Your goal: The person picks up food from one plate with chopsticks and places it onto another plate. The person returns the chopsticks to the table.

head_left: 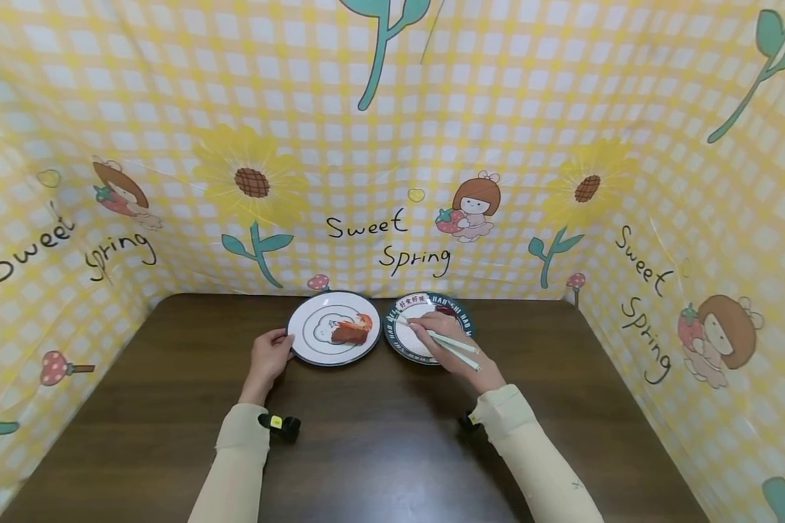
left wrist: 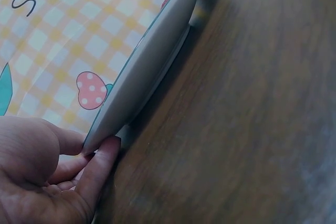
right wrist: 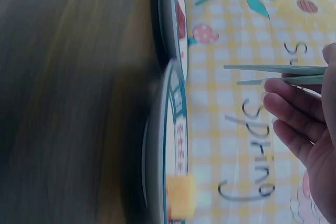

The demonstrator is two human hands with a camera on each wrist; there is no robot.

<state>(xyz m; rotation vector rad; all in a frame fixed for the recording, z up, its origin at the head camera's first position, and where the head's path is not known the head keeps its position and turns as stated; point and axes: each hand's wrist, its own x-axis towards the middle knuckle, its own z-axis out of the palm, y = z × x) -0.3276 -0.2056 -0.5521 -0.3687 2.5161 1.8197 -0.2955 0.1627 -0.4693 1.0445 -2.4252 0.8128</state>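
My left hand (head_left: 271, 356) pinches the left rim of a white plate (head_left: 309, 347) with a dark edge and a cartoon drawing. A brown block-shaped food piece (head_left: 349, 334) and an orange-red, shrimp-like piece (head_left: 365, 319) lie on it. Thumb and fingers meet at the rim in the left wrist view. Pale green chopsticks (head_left: 456, 350) are held in my right hand (head_left: 448, 338), above a second plate (head_left: 405, 350) with a green lettered rim. Between the chopsticks' tips (right wrist: 231, 74) nothing shows. A dark red piece (head_left: 443, 310) on this plate is partly hidden by the hand.
A yellow block (right wrist: 179, 196) shows at the second plate's edge in the right wrist view. Both plates stand side by side at the back of the dark wooden table (head_left: 366, 443). Checked yellow cloth (head_left: 392, 167) walls the back and both sides.
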